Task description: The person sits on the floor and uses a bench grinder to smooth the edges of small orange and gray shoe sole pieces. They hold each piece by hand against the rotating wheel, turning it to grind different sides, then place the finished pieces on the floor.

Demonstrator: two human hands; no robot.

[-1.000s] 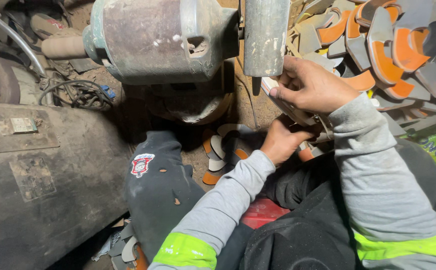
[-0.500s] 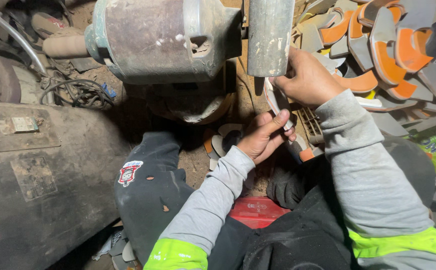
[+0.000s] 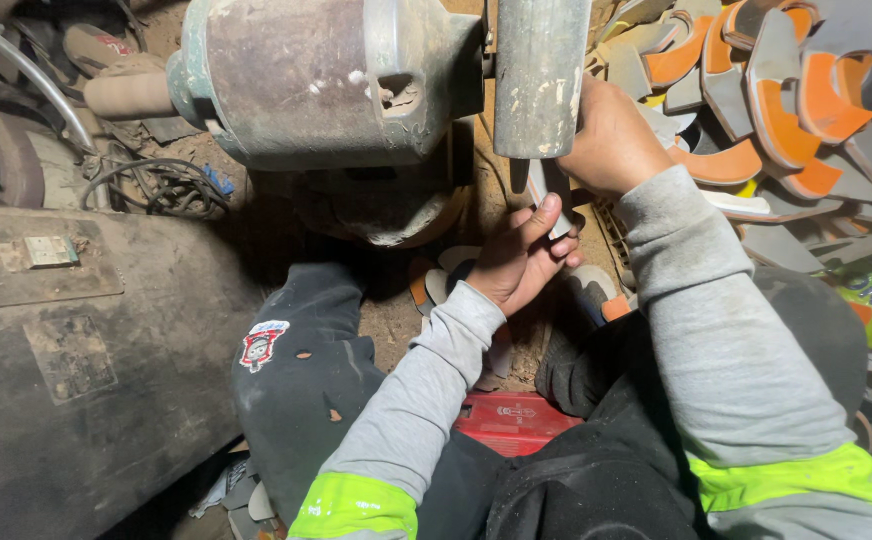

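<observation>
While both hands [image 3: 556, 210] grip one flat sole piece [image 3: 554, 192] against the grinding wheel [image 3: 541, 75], grinding looks mid-way; cut-sole pile [image 3: 786, 100] at 2 o'clock looks unground.

A bench grinder motor [image 3: 326, 80] sits at the top centre, with its grinding wheel [image 3: 541, 75] mounted on its right end. The right hand [image 3: 611, 140] is just right of the wheel, touching it. The left hand [image 3: 526, 255] is below the wheel, its fingertips reaching up to a thin flat piece [image 3: 556, 190] that hangs between the two hands, under the wheel's lower edge. A heap of cut sole pieces [image 3: 786, 110] lies to the right, behind the right arm. A metal box [image 3: 66, 340] stands at the left, with cables [image 3: 156, 185] behind it. The person's knee [image 3: 301, 350] lies between the box and the left forearm. A flat plastic case [image 3: 511, 420] lies below the left hand, between the legs.
</observation>
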